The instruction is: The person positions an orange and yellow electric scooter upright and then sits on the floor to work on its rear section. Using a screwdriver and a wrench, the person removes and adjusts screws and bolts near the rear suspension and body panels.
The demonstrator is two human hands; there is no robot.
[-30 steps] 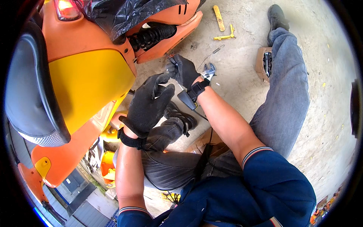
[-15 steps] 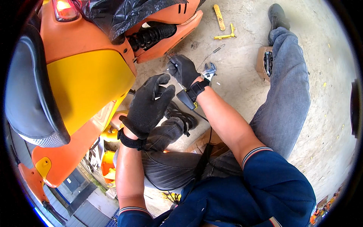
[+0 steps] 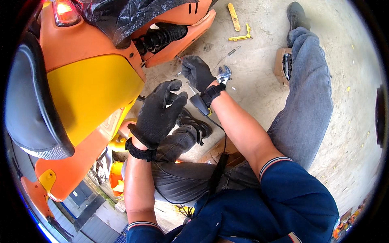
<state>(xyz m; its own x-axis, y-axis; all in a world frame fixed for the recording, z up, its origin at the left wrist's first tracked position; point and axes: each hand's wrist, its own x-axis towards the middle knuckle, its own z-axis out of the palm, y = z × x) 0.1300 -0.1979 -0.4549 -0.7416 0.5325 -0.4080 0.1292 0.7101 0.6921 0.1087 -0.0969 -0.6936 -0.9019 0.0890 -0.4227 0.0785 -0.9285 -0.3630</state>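
Note:
My left hand [image 3: 157, 115], in a black glove, hovers beside the orange and yellow vehicle body; its fingers are bent, with a gap between thumb and forefinger and nothing visible in it. Farther forward, my right hand [image 3: 197, 73], gloved too, has its fingers closed near the lower edge of the orange bodywork [image 3: 178, 52]. What they hold is hidden, though a small pale thin piece [image 3: 178, 74] shows by the fingertips. Beneath the right wrist sits a black box-shaped piece [image 3: 198, 104] with a cable. An adjustable wrench [image 3: 225, 74] lies on the floor just past that wrist.
Yellow metal pieces, one a flat bar [image 3: 234, 17] and one a bracket [image 3: 241, 35], lie farther off near a spring [image 3: 231, 52]. A cardboard box [image 3: 280, 67] of dark parts stands by my right leg. The black seat [image 3: 34, 97] rises at left.
The view has shifted slightly, with the vehicle a little farther left and up. Both hands keep nearly the same places; the right hand's fingers have turned a little.

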